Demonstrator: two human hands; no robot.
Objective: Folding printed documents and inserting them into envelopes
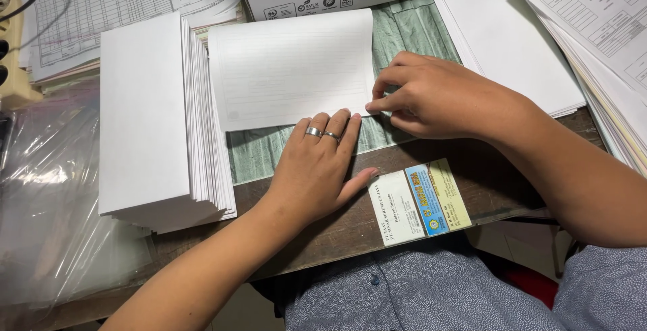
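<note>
Near the desk edge a small printed card point(419, 203) lies unheld, while the folded sheet point(291, 68) is pinned flat by the left hand point(320, 169), fingers spread, so its corner can be pinched by the right hand point(438, 95).

Folded sheet point(290, 68) is showing white with faint grey ruling; envelope stack point(145, 112) plain white; cloth point(404, 31) green, streaked; surface point(337, 230) dark brown; card point(419, 201) white, blue, yellow.

Dark wood desk point(337, 230), green cloth point(404, 31)

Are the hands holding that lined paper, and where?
Yes. The right hand pinches the lined sheet at its lower right corner with its fingers. The left hand lies flat, fingertips pressing the sheet's bottom edge.
</note>
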